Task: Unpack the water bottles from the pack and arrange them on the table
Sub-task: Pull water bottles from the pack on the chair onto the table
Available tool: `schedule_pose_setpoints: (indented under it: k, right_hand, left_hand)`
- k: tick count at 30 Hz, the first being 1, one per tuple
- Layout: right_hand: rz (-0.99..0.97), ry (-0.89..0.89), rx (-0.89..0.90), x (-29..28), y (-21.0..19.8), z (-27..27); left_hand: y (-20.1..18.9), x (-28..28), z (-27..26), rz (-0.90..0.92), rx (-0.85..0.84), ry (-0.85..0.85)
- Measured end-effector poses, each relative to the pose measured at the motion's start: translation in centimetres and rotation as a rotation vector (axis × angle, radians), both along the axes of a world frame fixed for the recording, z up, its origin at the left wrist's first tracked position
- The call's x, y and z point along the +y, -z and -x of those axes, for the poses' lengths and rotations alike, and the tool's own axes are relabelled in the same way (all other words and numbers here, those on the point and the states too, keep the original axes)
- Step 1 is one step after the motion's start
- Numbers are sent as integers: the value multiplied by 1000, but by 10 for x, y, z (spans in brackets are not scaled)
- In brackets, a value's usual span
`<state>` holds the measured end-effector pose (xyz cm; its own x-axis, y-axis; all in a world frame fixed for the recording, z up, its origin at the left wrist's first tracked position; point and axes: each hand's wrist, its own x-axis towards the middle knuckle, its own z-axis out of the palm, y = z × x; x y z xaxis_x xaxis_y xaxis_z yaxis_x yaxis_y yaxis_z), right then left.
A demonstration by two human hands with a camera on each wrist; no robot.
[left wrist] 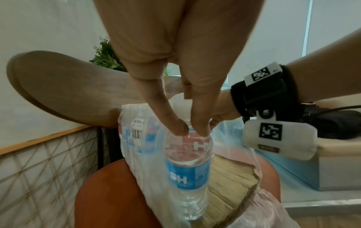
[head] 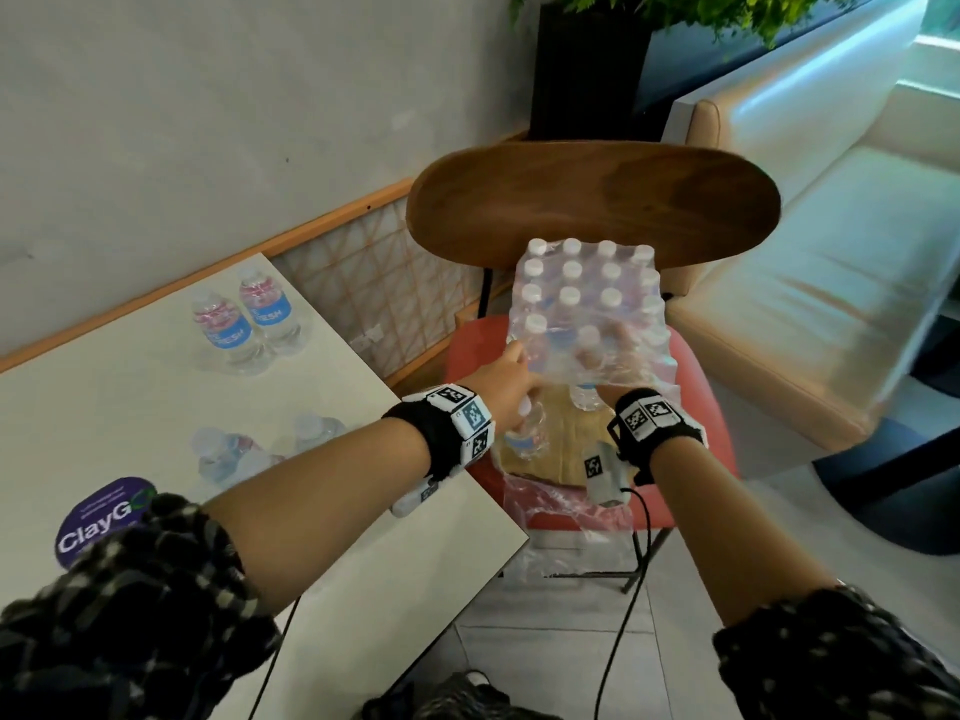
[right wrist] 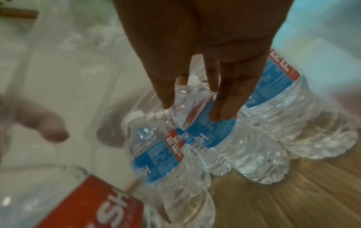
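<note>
**Bottle held at the neck beside the pack on the chair**

At the 10 o'clock side of the head view stands the white bench [head: 130, 397]. Two upright bottles [head: 244, 324] sit together near its far edge, and a blurred group of bottles [head: 244, 449] stands nearer, partly hidden behind the left forearm. A purple sticker [head: 98, 517] lies at the bench's near left.

Toward the centre, the left hand [head: 506, 392] has its fingertips [left wrist: 178, 128] pinched together on the neck of a single bottle [left wrist: 187, 174], which hangs below them against the torn plastic at the pack's near left corner.

At 12 o'clock the pack [head: 587, 304], still wrapped in clear film with white caps showing in rows, rests on a cardboard tray [head: 550, 449] on the red seat of a chair [head: 696, 387] with a wooden back.

To the right, the right hand [head: 618, 350] is inside the film, seen through it. Its fingers [right wrist: 224, 98] reach down, loosely straight and slightly apart, onto the shoulder of a packed bottle [right wrist: 220, 135]; whether they actually grip it cannot be told.
</note>
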<state>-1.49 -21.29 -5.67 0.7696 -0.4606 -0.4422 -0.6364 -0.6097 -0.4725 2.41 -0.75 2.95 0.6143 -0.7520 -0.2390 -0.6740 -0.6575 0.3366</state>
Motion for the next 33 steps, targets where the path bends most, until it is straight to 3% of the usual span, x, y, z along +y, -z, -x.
schedule_pose_setpoints:
  k: [3, 5, 8, 13, 19, 24, 33]
  right_hand:
    - [45, -49, -45, 9, 6, -3]
    - [-83, 42, -218, 34, -17, 9]
    - [-63, 85, -405, 52, -34, 36]
    - [-48, -125, -500, 81, -27, 80]
    - [-263, -395, -481, 156, -44, 105]
    - [-256, -614, -427, 218, -39, 85]
    - [-379, -637, -400, 261, -34, 72]
  left_hand:
    - [-7, 19, 1, -9, 8, -42]
    - [-14, 30, 2, -41, 1, -30]
    - [-29, 45, 4, -61, 11, 3]
    - [-56, 68, 1, -87, -3, 38]
    - [-59, 90, -2, -275, -61, 92]
    - [-42, 110, -1, -366, -40, 47]
    - [-41, 125, 1, -480, -46, 110]
